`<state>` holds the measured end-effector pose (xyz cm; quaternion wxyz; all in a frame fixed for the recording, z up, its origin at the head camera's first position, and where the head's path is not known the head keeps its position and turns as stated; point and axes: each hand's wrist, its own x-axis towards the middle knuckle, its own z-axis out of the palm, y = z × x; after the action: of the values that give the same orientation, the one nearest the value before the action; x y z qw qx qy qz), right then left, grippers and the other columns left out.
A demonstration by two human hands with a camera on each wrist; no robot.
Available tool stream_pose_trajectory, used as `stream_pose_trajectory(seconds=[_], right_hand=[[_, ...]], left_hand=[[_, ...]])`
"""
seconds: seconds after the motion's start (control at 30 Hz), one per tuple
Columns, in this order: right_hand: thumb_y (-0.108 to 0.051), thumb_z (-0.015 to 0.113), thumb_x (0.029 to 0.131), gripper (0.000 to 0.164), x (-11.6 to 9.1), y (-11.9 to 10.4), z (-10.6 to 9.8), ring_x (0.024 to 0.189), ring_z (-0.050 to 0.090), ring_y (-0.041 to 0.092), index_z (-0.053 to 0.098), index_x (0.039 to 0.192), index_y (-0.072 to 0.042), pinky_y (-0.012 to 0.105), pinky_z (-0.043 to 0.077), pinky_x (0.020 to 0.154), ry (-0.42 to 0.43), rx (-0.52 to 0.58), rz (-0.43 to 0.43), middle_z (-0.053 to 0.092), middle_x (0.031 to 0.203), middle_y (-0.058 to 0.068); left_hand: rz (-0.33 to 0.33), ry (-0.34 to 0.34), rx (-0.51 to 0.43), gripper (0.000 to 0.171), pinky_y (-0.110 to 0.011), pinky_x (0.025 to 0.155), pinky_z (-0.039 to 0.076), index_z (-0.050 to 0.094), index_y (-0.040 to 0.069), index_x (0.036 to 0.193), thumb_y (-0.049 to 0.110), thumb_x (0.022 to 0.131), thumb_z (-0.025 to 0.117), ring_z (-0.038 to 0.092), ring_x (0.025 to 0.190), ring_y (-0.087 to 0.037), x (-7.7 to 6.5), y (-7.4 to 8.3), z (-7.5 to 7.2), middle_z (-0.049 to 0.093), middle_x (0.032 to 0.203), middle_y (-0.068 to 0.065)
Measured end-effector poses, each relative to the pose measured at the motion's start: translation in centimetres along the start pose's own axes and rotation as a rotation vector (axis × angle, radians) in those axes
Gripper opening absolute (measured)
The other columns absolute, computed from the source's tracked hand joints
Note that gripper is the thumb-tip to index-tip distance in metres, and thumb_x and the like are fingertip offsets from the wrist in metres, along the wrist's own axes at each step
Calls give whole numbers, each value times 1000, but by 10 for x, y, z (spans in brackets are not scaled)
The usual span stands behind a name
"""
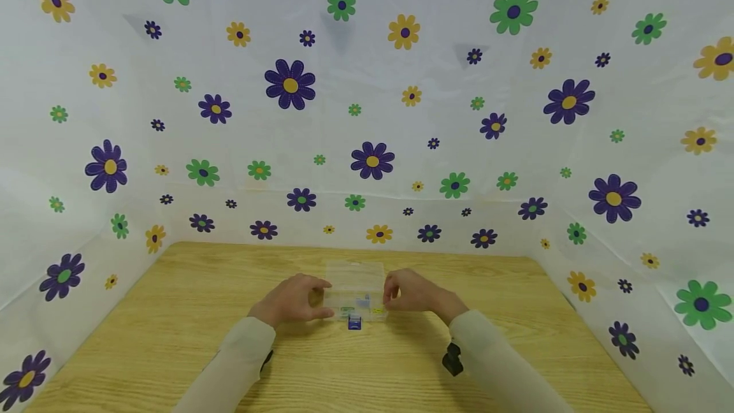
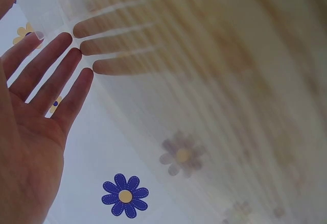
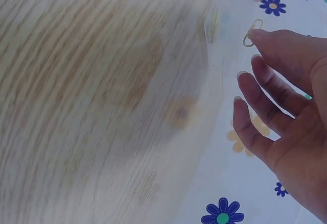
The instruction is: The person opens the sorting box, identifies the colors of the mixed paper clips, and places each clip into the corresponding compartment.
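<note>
A small clear plastic box [image 1: 344, 298] lies on the table with its lid [image 1: 355, 273] raised at the back. Its compartments hold green paper clips [image 1: 346, 309] and yellow paper clips [image 1: 377, 311], plus a bluish piece [image 1: 363, 301]. My left hand [image 1: 295, 299] holds the box's left side, thumb by the front corner and index finger toward the hinge; in the left wrist view its other fingers are spread. At the right side, my right hand [image 1: 413, 292] pinches a yellow paper clip [image 3: 253, 33] between thumb and index finger, the other fingers loosely bent.
A small blue item [image 1: 355, 322] sits at the front edge of the box. The wooden table [image 1: 355, 375] reaches back to a white flowered cloth [image 1: 373, 113] that hangs behind and on both sides. Dark straps [image 1: 452, 359] show at the wrists.
</note>
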<state>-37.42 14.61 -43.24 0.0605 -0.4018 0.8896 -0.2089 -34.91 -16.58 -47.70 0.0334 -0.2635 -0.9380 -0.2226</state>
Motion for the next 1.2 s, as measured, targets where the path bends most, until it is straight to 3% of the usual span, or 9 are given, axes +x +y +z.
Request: stream_pose_trajectory(seconds=[0.2,0.53,1.2], right_hand=[[-8,78,89,8,5,-5,4,79,63,15,77,81,-9,20,52,72,-8,-12,10,70,91,2],[-8,78,88,8,10,-7,10,73,53,4,77,81,-11,18,49,67,-21,-3,61,68,90,-1],[-9,79,89,9,9,-4,12,72,53,3,78,81,-12,17,48,67,-13,-31,36,68,88,-2]], left_hand=[[23,4,-1,68,-53,106,53,70,4,131,53,85,79,69,119,-32,-1,1,-1,74,127,-11],[48,6,1,68,-52,104,54,70,3,130,54,86,78,70,116,-31,-1,-2,-1,74,126,-11],[63,12,18,67,-52,102,56,71,2,128,53,86,78,71,113,-30,0,-1,-1,75,123,-12]])
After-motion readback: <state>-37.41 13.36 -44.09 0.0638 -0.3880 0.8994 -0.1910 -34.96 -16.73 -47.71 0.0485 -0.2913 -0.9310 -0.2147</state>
